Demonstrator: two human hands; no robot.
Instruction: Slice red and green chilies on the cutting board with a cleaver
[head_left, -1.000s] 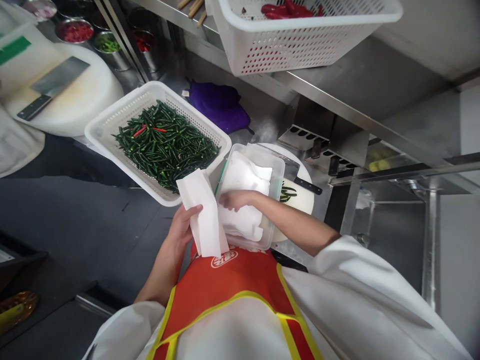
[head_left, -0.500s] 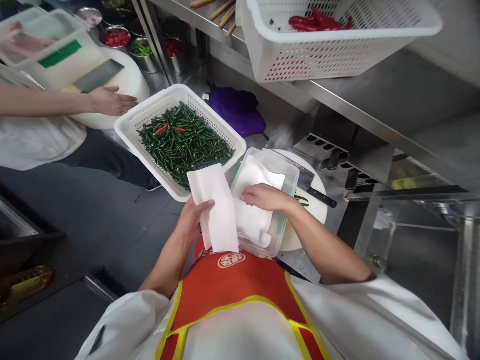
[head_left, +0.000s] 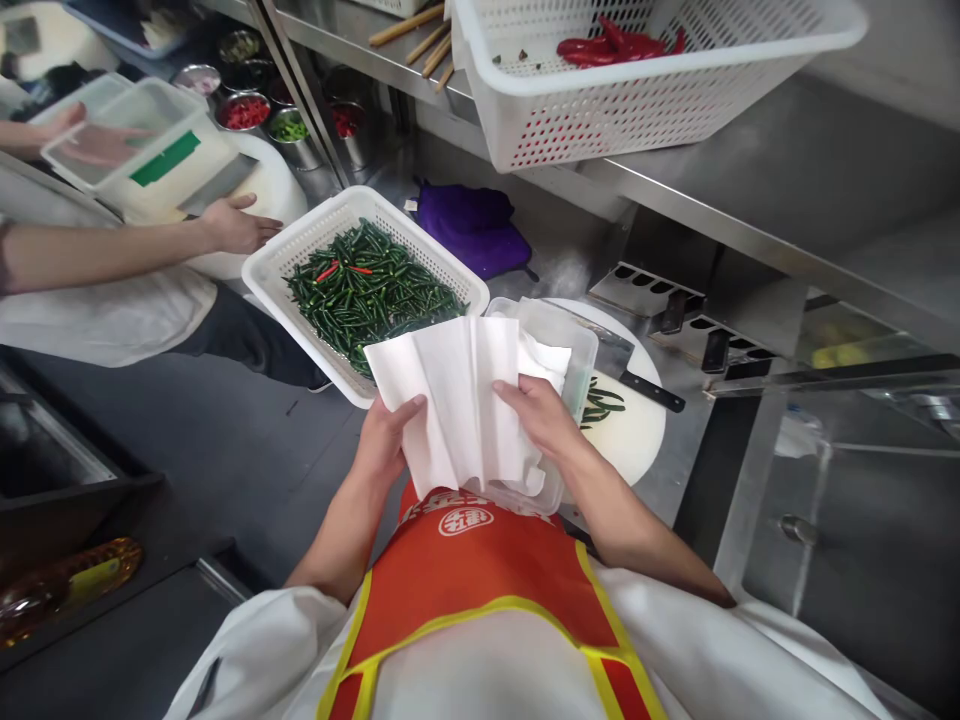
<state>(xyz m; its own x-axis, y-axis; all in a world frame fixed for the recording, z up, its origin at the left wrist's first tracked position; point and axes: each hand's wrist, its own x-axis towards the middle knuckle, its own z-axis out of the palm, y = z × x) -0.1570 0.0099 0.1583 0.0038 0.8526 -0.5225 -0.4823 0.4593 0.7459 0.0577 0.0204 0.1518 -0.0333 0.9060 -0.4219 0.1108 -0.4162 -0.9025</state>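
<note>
A white paper towel point(head_left: 450, 400), creased by folds, is spread between my two hands. My left hand point(head_left: 384, 435) pinches its left edge, thumb on top. On the right edge my right hand point(head_left: 544, 415) grips it the same way. Just behind the paper stands a clear plastic tub point(head_left: 581, 365) lined with more white paper point(head_left: 545, 358). Beyond my left hand, a white perforated basket point(head_left: 259, 270) holds many green chilies point(head_left: 367, 285) with a few red ones. The tub rests partly over a round white cutting board point(head_left: 637, 445), where cut green chilies point(head_left: 602, 402) lie.
A cleaver point(head_left: 651, 390) lies on the board's right side. A co-worker's hand point(head_left: 236, 225) is near the basket's left edge; their other hand holds a clear tub point(head_left: 142, 135). A purple cloth point(head_left: 472, 225) lies behind. Overhead, a shelf carries a white basket point(head_left: 637, 110) with red peppers.
My right hand has left the tub's paper and taken the right edge of the paper towel, which is now opened wider. The co-worker's hands and tub have shifted right in view.
</note>
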